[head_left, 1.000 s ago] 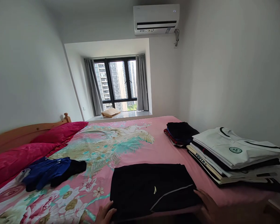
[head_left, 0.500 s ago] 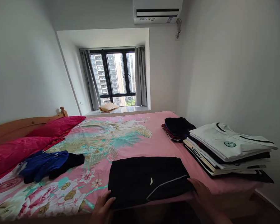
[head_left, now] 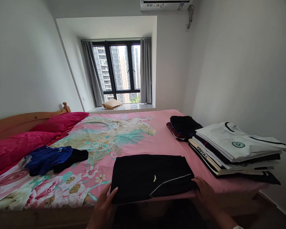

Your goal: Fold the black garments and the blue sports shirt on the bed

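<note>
A folded black garment (head_left: 150, 176) with a thin grey stripe and a small pale logo lies at the near edge of the bed (head_left: 124, 140). My left hand (head_left: 104, 206) rests at its near left corner, fingers stretched out against the cloth. At the garment's right edge my right hand (head_left: 204, 190) lies with its fingers flat and touching the fabric. Neither hand is closed round anything.
A stack of folded shirts topped by a white one (head_left: 238, 146) sits at the right, by the wall. A smaller dark folded pile (head_left: 184, 126) lies behind it. Unfolded blue and black clothes (head_left: 53, 159) lie at the left near red pillows (head_left: 26, 143).
The camera has tilted downward and both hands show more fully. They have slid a little further up along the black garment's two sides. The garment stays where it was.
</note>
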{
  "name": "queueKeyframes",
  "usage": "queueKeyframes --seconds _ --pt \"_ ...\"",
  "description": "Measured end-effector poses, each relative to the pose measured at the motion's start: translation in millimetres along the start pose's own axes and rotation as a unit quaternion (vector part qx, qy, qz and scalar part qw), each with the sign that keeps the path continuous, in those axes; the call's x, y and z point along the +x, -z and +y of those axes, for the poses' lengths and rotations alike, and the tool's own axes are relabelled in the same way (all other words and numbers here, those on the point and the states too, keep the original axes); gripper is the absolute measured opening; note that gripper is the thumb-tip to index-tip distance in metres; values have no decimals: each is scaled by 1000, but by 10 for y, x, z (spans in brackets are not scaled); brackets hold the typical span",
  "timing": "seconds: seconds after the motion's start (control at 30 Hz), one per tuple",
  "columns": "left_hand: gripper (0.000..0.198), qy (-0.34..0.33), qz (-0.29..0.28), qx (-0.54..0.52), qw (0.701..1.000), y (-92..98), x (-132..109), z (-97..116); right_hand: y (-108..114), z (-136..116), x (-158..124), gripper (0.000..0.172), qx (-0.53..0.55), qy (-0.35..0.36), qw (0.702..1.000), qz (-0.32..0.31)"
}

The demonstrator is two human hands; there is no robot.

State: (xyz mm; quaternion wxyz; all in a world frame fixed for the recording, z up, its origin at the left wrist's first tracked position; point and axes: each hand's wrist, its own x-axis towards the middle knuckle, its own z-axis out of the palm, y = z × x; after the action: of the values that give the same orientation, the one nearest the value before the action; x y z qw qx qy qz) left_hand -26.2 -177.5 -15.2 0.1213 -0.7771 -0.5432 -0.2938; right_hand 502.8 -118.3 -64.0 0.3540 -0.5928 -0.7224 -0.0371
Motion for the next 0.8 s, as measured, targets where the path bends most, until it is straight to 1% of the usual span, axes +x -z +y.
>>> queueKeyframes --seconds 0.07,0.17,0.27,0.33,0.4,0.47,0.53,0.6,0.63,0.7,0.77,0.8 --pt "44 -2 -4 -8 1000 -3 -5 -6 23 -25 1 41 8 -4 1000 1" --pt "36 -16 -35 0 999 -21 -2 -55 53 -54 14 42 25 -22 999 0" --pt "35 -17 -56 2 998 -13 35 -103 86 -50 56 38 47 -55 997 -19" --pt "35 -9 -52 -4 999 10 74 -112 100 -24 106 35 76 -73 994 -27" --pt "33 7 -46 -19 999 47 121 -102 112 -1 174 31 120 -88 989 -15" --pt "30 20 -30 -48 998 105 184 -77 146 -21 266 26 169 -104 980 24" --pt "28 32 2 -82 996 206 279 -32 243 -113 386 23 208 -113 969 73" --pt "24 58 46 -118 990 364 420 39 428 -273 535 24 229 -119 960 113" --pt "23 82 71 -132 985 465 510 87 548 -367 619 27 230 -129 956 131" --pt "23 149 124 -150 969 696 726 205 816 -548 800 34 210 -174 946 176" --pt "30 220 169 -159 947 926 969 332 1058 -674 986 40 188 -206 937 210" --pt "35 240 182 -173 938 1022 1091 386 1146 -705 1077 42 179 -211 936 216"
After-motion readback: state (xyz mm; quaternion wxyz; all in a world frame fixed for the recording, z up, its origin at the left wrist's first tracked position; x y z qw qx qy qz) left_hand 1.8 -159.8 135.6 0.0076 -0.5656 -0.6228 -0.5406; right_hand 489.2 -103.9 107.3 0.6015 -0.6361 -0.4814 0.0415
